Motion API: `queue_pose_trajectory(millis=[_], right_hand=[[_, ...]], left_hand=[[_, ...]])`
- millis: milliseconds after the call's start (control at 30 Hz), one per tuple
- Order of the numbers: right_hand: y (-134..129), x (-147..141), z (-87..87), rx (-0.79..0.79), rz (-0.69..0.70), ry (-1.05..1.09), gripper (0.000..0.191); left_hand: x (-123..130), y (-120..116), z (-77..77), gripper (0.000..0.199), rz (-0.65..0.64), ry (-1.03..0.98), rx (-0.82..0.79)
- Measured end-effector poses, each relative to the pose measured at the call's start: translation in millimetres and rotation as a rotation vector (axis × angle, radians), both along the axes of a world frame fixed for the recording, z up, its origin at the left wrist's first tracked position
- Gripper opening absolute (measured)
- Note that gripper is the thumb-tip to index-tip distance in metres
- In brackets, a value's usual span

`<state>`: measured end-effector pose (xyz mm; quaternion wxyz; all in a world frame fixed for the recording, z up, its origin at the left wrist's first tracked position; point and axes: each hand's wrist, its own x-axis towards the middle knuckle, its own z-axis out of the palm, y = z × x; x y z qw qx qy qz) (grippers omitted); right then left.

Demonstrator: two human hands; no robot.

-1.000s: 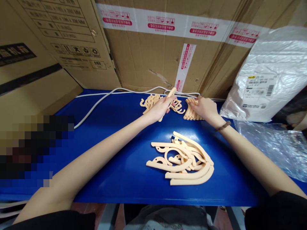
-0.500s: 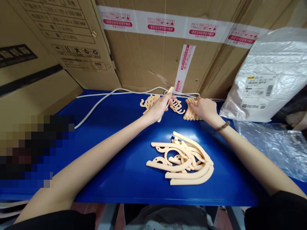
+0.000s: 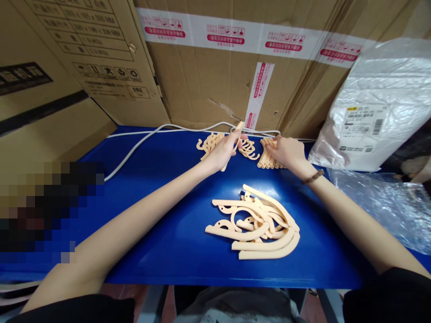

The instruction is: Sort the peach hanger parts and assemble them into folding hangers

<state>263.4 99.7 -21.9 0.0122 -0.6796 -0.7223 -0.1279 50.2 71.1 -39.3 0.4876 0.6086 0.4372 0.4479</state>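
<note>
Tall cardboard cartons [image 3: 202, 80] wall off the back edge of the blue bench [image 3: 168, 262], white tape [image 3: 229, 33] with red print running across them, and a white cable [image 3: 141, 142] trails along that edge and curves down on the left. Over toward the back right corner leans a white plastic parcel [image 3: 357, 148] with a label, and crumpled clear plastic [image 3: 387, 211] spills along the right side below it.

Now the hands, both out near the back edge! The left hand [image 3: 224, 151] is closed around a slim pale strip [image 3: 241, 126], its tip poking up above the fingers at a slant. Just behind and to either side of that hand lies a cluster of pale hooks [image 3: 208, 144], partly covered by it.

Across to the right hand [image 3: 288, 151], brown bracelet [image 3: 314, 176] at the wrist: bent fingers rest on a row of pale bars [image 3: 268, 160] laid side by side. Whether those fingers pinch a bar, I can't tell.

And closer to the near edge, well apart from both hands, sits a heap of folded hangers [image 3: 251, 236], curved arms overlapping, most free ends pointing left, bends gathered at the right.
</note>
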Motion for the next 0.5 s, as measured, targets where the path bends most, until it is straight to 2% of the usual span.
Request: queue_pose_trajectory(millis=[167, 300, 367, 467, 500], right_hand=[[-1, 1, 0.4, 0.015, 0.007, -0.004, 0.052], [-8, -3, 16.8, 0.127, 0.035, 0.066, 0.055], [-17, -11, 30.1, 0.122, 0.172, 0.269, 0.050], [-35, -28, 46.3, -0.152, 0.527, 0.795, 0.057], [-40, -33, 49.4, -0.223, 0.605, 0.929, 0.052]], left_hand=[[0, -5, 3.8, 0.050, 0.009, -0.035, 0.035], [1, -11, 18.1, 0.033, 0.017, -0.047, -0.056], [2, -14, 28.8, 0.032, 0.045, -0.021, -0.099], [5, -14, 43.9, 0.044, 0.088, 0.037, -0.106], [7, -14, 48.1, 0.045, 0.086, 0.047, -0.101]])
